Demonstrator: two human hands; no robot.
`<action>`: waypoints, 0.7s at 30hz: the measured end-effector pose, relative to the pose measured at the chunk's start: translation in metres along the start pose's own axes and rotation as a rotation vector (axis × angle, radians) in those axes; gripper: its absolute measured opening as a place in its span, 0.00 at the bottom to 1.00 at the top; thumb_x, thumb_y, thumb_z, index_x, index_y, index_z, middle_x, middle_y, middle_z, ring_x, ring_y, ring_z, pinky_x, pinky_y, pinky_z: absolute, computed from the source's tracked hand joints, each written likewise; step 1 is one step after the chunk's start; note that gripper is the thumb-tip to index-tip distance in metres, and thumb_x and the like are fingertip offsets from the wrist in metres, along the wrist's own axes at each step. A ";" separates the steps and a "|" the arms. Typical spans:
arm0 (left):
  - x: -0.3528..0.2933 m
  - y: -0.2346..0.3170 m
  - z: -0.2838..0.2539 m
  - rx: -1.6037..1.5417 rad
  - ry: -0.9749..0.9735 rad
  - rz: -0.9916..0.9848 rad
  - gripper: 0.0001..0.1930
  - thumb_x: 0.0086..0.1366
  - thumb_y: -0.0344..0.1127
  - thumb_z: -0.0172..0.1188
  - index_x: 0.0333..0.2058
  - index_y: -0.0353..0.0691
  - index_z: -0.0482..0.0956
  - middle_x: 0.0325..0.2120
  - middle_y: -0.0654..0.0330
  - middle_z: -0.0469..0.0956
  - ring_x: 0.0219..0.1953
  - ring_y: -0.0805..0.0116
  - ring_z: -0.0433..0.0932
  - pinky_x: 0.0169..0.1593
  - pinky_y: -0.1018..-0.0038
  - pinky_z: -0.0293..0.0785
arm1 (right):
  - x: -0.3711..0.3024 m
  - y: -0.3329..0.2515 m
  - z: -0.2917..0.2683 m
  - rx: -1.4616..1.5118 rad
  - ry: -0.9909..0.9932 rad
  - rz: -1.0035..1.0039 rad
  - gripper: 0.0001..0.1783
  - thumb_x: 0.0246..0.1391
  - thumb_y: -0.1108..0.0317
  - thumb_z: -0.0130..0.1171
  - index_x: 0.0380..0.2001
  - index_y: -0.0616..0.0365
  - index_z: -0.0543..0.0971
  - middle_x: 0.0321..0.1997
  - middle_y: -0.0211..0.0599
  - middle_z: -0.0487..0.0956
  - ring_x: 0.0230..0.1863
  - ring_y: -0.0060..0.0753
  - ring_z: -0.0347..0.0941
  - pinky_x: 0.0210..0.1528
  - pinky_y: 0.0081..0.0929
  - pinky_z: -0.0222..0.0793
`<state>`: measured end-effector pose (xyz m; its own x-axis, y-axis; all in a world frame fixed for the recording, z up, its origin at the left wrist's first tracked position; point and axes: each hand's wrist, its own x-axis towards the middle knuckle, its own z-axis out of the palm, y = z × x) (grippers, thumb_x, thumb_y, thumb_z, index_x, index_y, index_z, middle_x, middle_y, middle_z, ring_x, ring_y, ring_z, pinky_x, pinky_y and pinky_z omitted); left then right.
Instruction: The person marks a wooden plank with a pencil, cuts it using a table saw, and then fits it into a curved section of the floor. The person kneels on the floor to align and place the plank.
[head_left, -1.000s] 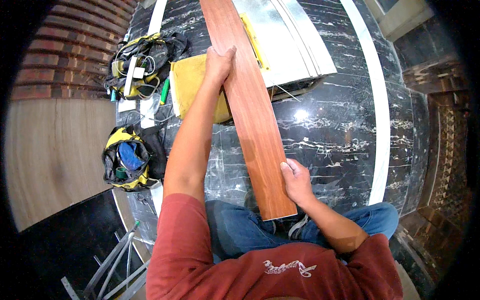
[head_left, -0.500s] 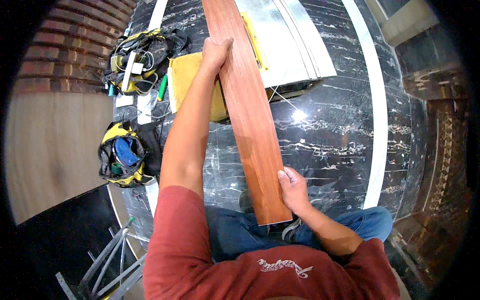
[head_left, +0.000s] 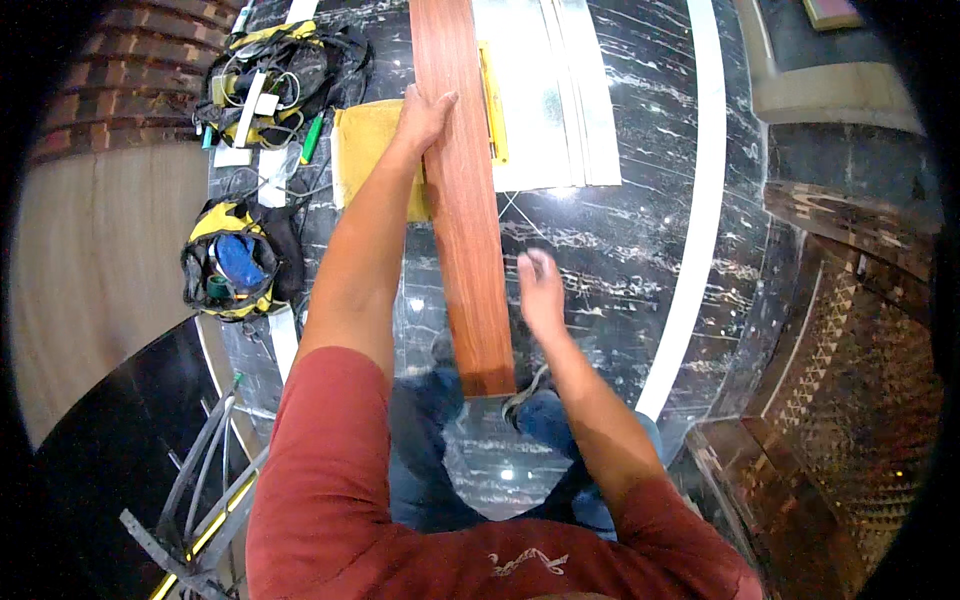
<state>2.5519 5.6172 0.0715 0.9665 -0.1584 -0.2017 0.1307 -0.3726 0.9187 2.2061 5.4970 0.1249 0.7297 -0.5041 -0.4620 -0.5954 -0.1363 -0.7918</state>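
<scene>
1. Right hand (head_left: 541,290) has come off the plank (head_left: 465,215); half-curled, blurred, gripping nothing.
2. Left hand (head_left: 425,120) grasps plank's left edge.
3. Plank: long, straight, reddish-brown, wood-grained; runs along white panel's (head_left: 535,120) left side.

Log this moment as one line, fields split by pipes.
left hand: gripping wood-grain plank at left edge | right hand: blurred, apart from plank | silver sheet: right of plank

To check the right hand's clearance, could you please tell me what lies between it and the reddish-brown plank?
In the head view, a narrow strip of dark, white-veined floor shows between the right hand and the reddish-brown plank.
</scene>
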 end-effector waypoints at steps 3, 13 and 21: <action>-0.005 -0.003 -0.006 0.001 -0.037 -0.025 0.30 0.65 0.41 0.69 0.55 0.24 0.68 0.48 0.43 0.81 0.46 0.54 0.83 0.50 0.63 0.80 | 0.032 -0.049 0.011 -0.082 -0.026 0.041 0.24 0.67 0.53 0.57 0.49 0.66 0.80 0.47 0.56 0.84 0.50 0.54 0.82 0.54 0.41 0.75; -0.012 0.015 0.006 -0.002 0.034 -0.090 0.32 0.64 0.40 0.70 0.59 0.28 0.66 0.53 0.41 0.79 0.57 0.52 0.79 0.60 0.62 0.73 | 0.094 -0.064 0.052 -0.114 -0.121 0.132 0.27 0.69 0.48 0.54 0.40 0.67 0.83 0.38 0.63 0.83 0.41 0.55 0.82 0.46 0.45 0.73; -0.008 0.019 0.006 0.041 0.021 -0.136 0.31 0.64 0.39 0.69 0.58 0.26 0.66 0.53 0.41 0.78 0.55 0.52 0.79 0.60 0.62 0.73 | 0.094 -0.043 0.067 0.113 -0.088 0.146 0.21 0.72 0.56 0.53 0.37 0.66 0.80 0.31 0.44 0.81 0.33 0.32 0.71 0.42 0.37 0.71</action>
<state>2.5454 5.6060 0.0886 0.9451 -0.0848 -0.3155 0.2518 -0.4263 0.8688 2.3228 5.5127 0.0888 0.6678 -0.4345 -0.6044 -0.6591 0.0322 -0.7514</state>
